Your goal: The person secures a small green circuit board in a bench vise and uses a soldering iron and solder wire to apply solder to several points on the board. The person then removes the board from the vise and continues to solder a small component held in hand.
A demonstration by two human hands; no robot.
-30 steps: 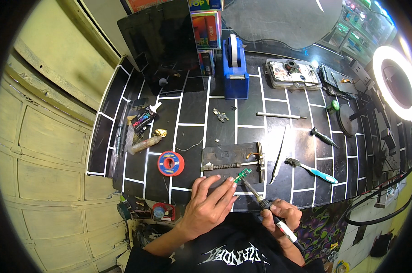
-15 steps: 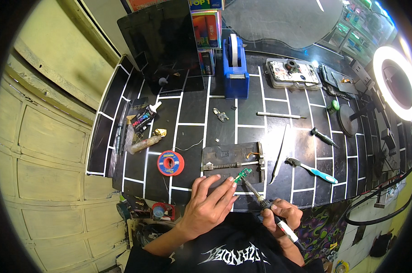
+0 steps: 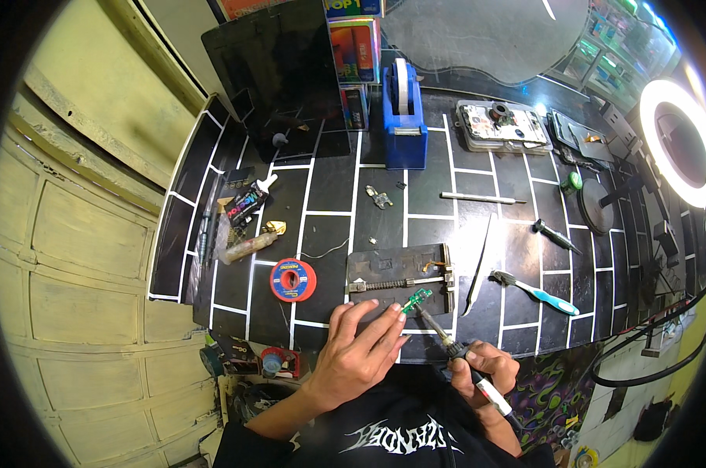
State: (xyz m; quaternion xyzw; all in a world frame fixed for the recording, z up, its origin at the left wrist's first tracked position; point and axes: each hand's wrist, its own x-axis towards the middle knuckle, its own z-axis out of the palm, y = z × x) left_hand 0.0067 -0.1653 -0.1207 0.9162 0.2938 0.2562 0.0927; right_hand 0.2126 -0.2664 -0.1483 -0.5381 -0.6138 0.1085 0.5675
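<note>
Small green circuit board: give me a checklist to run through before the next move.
1. Left fingertips of the left hand on the small green circuit board: ok.
2. Slim soldering iron with black-and-white handle gripped in the right hand: ok.
3. Iron's tip touching the board: cannot tell; it is close, but too small to judge.
4. Board clamped by the spring-wound metal bar of the flat black holder: not ok; it sits nearer the person than the bar.
5. White-and-teal toothbrush apart from the iron: ok, off to the right.
</note>
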